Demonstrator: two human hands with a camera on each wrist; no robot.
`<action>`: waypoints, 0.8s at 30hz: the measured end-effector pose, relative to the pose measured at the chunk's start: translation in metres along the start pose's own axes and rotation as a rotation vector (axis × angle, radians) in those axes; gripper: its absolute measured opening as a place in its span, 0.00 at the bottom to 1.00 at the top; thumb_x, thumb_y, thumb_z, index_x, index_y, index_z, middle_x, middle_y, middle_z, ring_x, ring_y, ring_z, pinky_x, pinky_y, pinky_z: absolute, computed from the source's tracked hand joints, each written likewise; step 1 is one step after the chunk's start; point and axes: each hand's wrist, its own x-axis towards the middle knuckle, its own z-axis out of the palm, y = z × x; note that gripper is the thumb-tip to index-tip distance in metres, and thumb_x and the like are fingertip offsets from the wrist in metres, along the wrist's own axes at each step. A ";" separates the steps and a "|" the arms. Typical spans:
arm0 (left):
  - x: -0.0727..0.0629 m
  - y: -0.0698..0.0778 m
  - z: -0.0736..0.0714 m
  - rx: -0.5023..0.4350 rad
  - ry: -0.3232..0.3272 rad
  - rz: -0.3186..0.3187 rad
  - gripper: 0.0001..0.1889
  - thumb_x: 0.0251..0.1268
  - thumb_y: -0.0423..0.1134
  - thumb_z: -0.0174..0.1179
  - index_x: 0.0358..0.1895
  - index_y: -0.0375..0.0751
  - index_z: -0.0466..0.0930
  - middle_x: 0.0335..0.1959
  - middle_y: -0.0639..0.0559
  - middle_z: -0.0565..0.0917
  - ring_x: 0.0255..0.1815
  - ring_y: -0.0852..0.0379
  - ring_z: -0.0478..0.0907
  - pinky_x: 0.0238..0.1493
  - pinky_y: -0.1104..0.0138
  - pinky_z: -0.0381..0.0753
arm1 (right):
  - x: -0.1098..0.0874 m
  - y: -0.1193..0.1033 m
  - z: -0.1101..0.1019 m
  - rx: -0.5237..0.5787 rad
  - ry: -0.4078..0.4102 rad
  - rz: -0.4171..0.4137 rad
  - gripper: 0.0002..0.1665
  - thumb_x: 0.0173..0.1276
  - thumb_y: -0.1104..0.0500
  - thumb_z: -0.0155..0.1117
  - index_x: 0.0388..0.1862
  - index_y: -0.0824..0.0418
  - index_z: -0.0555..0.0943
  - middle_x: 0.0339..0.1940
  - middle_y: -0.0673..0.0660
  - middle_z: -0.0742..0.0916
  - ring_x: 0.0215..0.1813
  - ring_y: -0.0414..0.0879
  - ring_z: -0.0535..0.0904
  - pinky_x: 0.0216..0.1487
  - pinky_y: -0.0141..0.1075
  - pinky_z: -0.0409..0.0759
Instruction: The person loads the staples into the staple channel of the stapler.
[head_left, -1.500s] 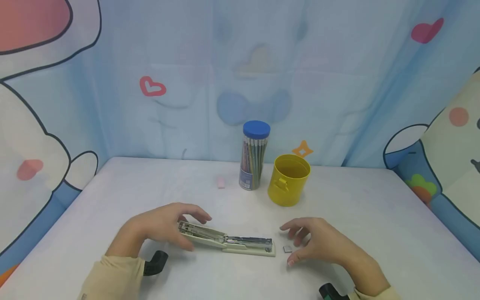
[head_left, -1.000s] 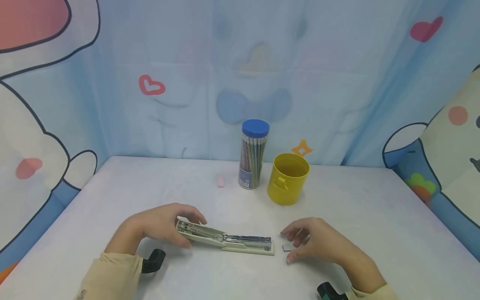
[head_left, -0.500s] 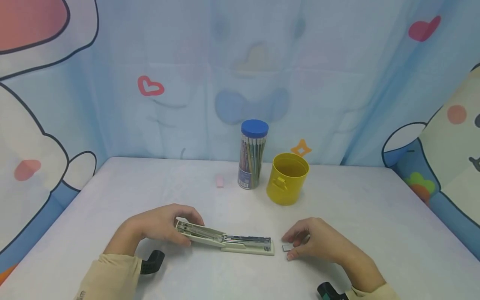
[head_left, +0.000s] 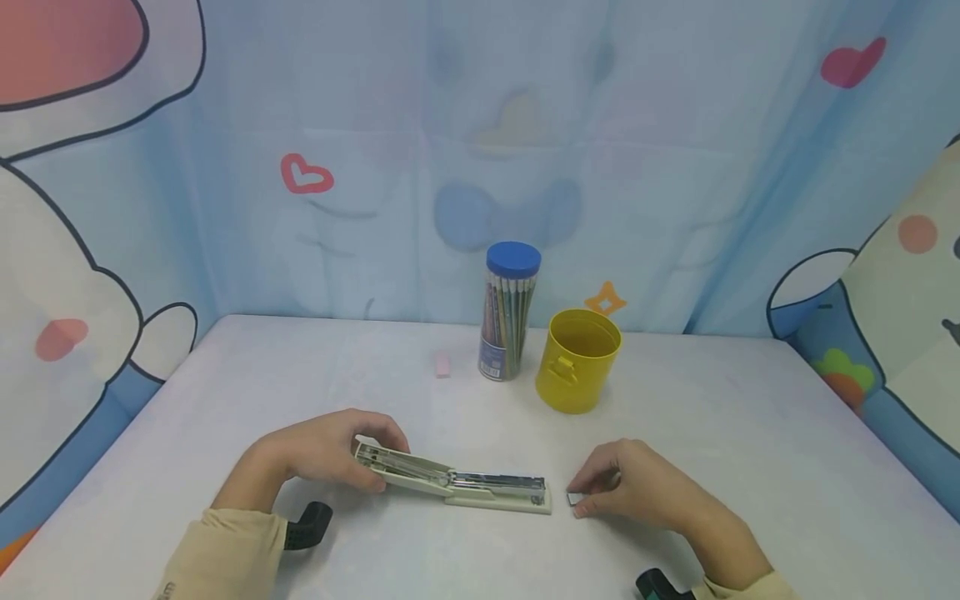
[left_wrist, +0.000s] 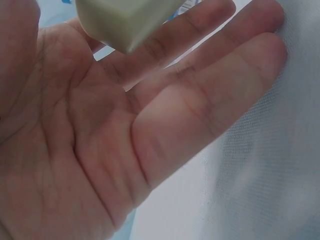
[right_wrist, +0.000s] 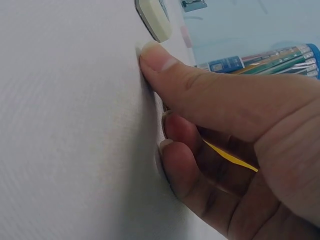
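A pale green stapler (head_left: 491, 502) lies opened out on the table, its metal magazine facing up and its left part tilted upward. My left hand (head_left: 322, 450) holds that raised left end, thumb on the near side and fingers on the far side. From the left wrist, the stapler's blunt end (left_wrist: 125, 25) shows above the palm. Just right of the stapler, my right hand (head_left: 637, 487) pinches a small grey strip of staples (head_left: 573, 498) at the tabletop between thumb and fingers. In the right wrist view, the thumb and curled fingers hide the strip.
Behind the stapler stands a clear tub of pencils (head_left: 504, 325) with a blue lid. A yellow cup (head_left: 573, 375) is to its right, and a small pink eraser (head_left: 442, 367) lies to its left. A patterned blue curtain (head_left: 375, 233) hangs behind the white table (head_left: 262, 367).
My left fingers have closed in on the stapler's raised end. My right thumb and fingers have come together on the strip of staples. The stapler stays in place.
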 end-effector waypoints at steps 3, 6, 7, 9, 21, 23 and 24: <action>0.001 0.000 0.000 0.008 0.002 -0.002 0.20 0.51 0.36 0.73 0.48 0.55 0.83 0.50 0.55 0.82 0.39 0.51 0.76 0.39 0.57 0.77 | 0.000 0.000 0.000 -0.005 -0.005 -0.004 0.09 0.53 0.53 0.82 0.32 0.48 0.89 0.30 0.42 0.85 0.36 0.44 0.77 0.37 0.36 0.78; 0.001 0.000 0.000 0.013 0.005 -0.008 0.19 0.50 0.36 0.73 0.48 0.54 0.83 0.50 0.55 0.82 0.39 0.51 0.76 0.39 0.58 0.77 | 0.000 0.000 -0.001 -0.018 -0.006 -0.017 0.09 0.54 0.51 0.81 0.32 0.47 0.89 0.31 0.41 0.85 0.37 0.42 0.78 0.39 0.36 0.79; 0.001 0.001 0.000 0.015 0.006 -0.009 0.19 0.50 0.36 0.73 0.48 0.54 0.83 0.50 0.55 0.82 0.40 0.51 0.76 0.39 0.58 0.77 | 0.000 0.000 -0.001 -0.026 -0.004 -0.024 0.08 0.55 0.51 0.81 0.32 0.47 0.89 0.31 0.40 0.85 0.37 0.42 0.78 0.40 0.37 0.79; 0.000 0.001 0.000 0.017 0.007 -0.014 0.19 0.50 0.36 0.73 0.48 0.55 0.83 0.50 0.55 0.81 0.41 0.50 0.76 0.40 0.57 0.77 | 0.000 -0.001 -0.002 -0.039 0.005 -0.037 0.08 0.56 0.50 0.80 0.33 0.46 0.89 0.33 0.39 0.85 0.39 0.41 0.78 0.42 0.38 0.79; 0.001 0.002 0.000 0.033 0.010 -0.013 0.19 0.51 0.37 0.73 0.48 0.55 0.83 0.49 0.56 0.82 0.43 0.51 0.75 0.41 0.57 0.77 | 0.003 -0.012 0.001 -0.005 0.106 -0.063 0.11 0.60 0.47 0.77 0.38 0.48 0.88 0.32 0.40 0.84 0.38 0.39 0.78 0.39 0.34 0.80; 0.001 0.003 0.000 0.042 0.010 -0.010 0.20 0.51 0.37 0.73 0.49 0.55 0.83 0.49 0.57 0.82 0.44 0.51 0.75 0.42 0.58 0.77 | 0.003 -0.015 0.002 0.013 0.117 -0.100 0.11 0.60 0.47 0.77 0.39 0.49 0.88 0.33 0.40 0.85 0.38 0.39 0.78 0.39 0.34 0.81; 0.001 0.003 0.000 0.048 0.010 -0.009 0.19 0.51 0.37 0.73 0.49 0.55 0.83 0.49 0.57 0.82 0.45 0.51 0.75 0.42 0.58 0.77 | 0.003 -0.017 0.002 0.020 0.121 -0.115 0.12 0.60 0.47 0.77 0.39 0.49 0.88 0.33 0.40 0.85 0.38 0.38 0.78 0.40 0.34 0.81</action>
